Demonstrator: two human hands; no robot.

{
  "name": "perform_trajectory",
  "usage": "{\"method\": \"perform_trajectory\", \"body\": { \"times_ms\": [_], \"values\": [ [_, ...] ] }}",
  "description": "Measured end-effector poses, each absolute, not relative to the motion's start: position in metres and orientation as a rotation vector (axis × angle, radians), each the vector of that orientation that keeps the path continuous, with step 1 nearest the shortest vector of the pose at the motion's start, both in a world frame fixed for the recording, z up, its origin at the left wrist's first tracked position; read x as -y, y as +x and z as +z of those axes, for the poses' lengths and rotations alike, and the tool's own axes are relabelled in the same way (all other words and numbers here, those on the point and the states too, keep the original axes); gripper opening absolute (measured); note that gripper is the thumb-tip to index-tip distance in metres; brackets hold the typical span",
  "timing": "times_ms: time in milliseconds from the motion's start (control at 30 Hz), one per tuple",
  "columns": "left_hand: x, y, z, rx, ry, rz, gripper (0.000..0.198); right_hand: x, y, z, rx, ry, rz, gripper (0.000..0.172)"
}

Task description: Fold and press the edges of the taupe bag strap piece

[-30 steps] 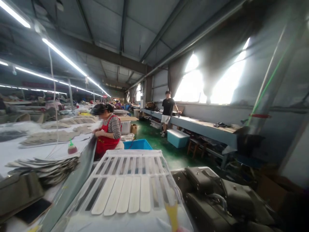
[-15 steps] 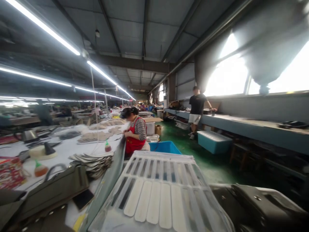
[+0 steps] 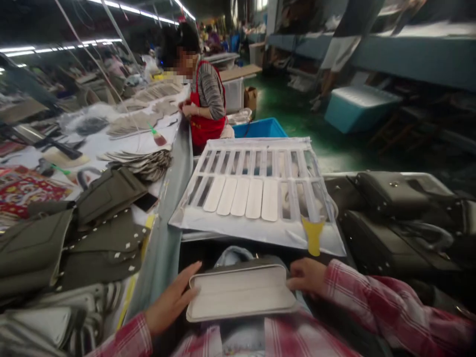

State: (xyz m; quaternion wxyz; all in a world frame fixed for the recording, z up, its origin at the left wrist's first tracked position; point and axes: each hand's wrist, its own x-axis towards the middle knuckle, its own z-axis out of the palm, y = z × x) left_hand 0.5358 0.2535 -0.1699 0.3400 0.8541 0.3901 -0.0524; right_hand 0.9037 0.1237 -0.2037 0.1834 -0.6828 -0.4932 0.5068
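Left hand (image 3: pixel 173 298) and right hand (image 3: pixel 308 275) at opposite ends of a pale oblong panel (image 3: pixel 240 292), slatted rack (image 3: pixel 256 230) beyond

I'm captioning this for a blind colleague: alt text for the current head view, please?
A person's left hand and right hand are at opposite ends of a pale, round-cornered panel. Beyond it, five pale strips lie on a white slatted frame; ahead, a red-aproned co-worker faces a table.

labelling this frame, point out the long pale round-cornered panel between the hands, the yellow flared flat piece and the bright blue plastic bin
Long pale round-cornered panel (image 3: pixel 238 292): head view, centre of face
Yellow flared flat piece (image 3: pixel 314 235): head view, middle of surface
Bright blue plastic bin (image 3: pixel 268 128): head view, its visible wall
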Motion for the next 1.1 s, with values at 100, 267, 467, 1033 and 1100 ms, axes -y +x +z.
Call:
{"method": "perform_trajectory", "body": {
  "times_ms": [100, 267, 467, 1033, 1100],
  "values": [
    [-0.249, 0.559, -0.163, -0.852, 2.284, -0.066, 0.057, -0.110, 0.897, -0.219, 1.407, -1.810, 1.345, 0.038],
    [-0.244, 0.647, -0.150, -0.382, 2.444, -0.136, 0.041, -0.134, 0.885, -0.197, 1.854, -1.662, 0.865, 0.040],
    [-0.239, 0.687, -0.159, -0.244, 2.463, -0.240, 0.043, -0.137, 0.879, -0.182, 2.319, -1.668, 0.650, 0.028],
    [-0.223, 0.691, -0.175, -0.276, 2.675, -0.342, 0.034, -0.140, 0.883, -0.192, 2.575, -1.743, 0.761, 0.031],
    [-0.218, 0.691, -0.178, -0.290, 2.710, -0.350, 0.033, -0.138, 0.884, -0.190, 2.538, -1.737, 0.785, 0.031]
  ]
}}
